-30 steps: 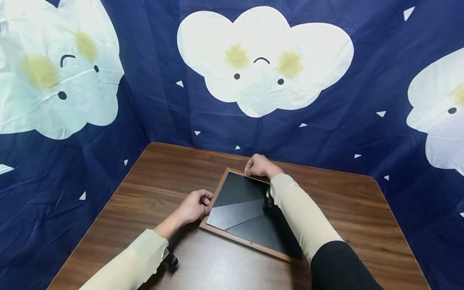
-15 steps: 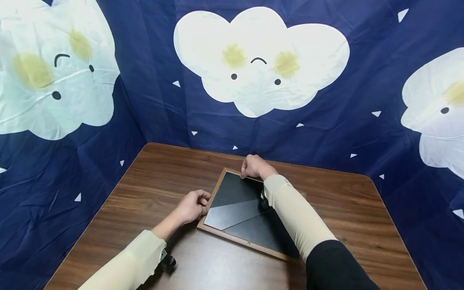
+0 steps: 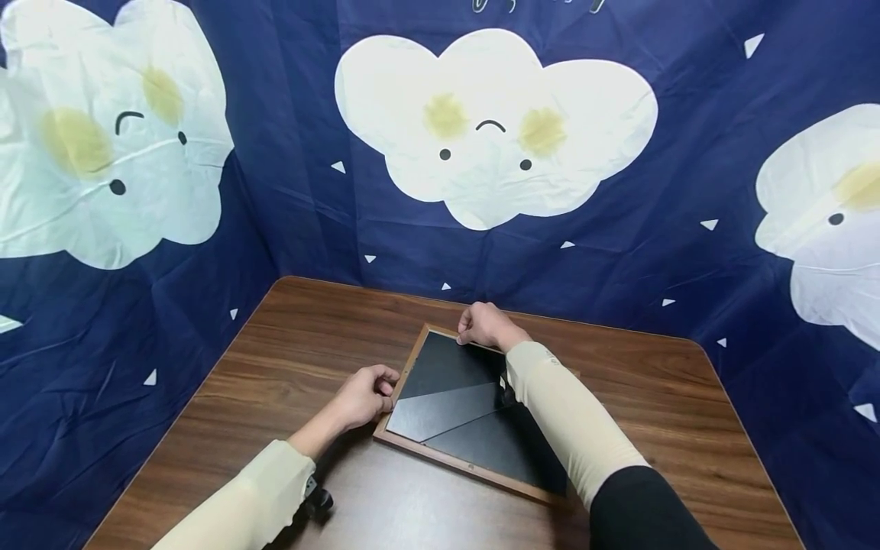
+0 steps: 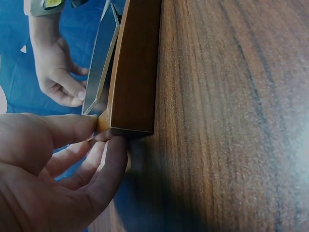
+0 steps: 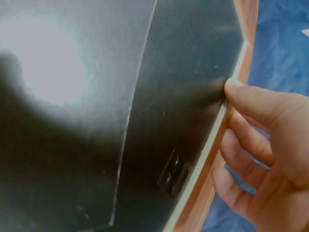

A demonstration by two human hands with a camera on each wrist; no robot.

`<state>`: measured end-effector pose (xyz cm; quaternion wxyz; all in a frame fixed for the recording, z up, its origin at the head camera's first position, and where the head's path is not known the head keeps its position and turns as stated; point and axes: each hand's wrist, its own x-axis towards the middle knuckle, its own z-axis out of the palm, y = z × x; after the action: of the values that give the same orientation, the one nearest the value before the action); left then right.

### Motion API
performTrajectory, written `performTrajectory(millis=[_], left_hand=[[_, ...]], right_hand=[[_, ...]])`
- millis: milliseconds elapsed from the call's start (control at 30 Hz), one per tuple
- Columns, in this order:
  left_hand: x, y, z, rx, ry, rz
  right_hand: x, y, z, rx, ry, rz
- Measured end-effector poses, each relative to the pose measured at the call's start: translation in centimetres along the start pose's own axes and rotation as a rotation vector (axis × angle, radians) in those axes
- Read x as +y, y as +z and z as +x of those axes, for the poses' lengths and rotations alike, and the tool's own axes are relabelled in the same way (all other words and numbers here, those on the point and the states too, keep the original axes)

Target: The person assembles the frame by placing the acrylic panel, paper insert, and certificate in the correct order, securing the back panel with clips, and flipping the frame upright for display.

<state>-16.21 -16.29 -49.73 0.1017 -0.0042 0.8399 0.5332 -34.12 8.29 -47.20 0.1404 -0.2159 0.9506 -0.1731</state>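
A wooden picture frame lies back side up on the table, its black backing board facing me. A paler tapering flap runs across that board. My left hand pinches the frame's left side near a corner, thumb on top and fingers against the side and underside. At the far edge, my right hand has its thumb on the board's pale edge and its curled fingers on the outer wood. In the left wrist view, the board's edge stands a little above the wooden rim.
The brown wood-grain table reaches back to a dark blue cloth printed with white clouds. A small dark metal fitting sits on the board near its edge. My right forearm covers the frame's right part.
The head view has shifted slightly. Both hands keep their places on the picture frame, which has not visibly moved on the table.
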Motion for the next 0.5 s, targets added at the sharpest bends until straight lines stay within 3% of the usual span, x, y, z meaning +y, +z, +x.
performTrajectory(millis=[300,500], left_hand=[[-0.1,0.2,0.1,0.034,-0.007,0.052],[0.0,0.1,-0.2,0.036,-0.014,0.07]], right_hand=[[1.0,-0.6,-1.3,-0.027,-0.032,0.089],[2.2,-1.0,-2.5,-0.035,-0.026,0.076]])
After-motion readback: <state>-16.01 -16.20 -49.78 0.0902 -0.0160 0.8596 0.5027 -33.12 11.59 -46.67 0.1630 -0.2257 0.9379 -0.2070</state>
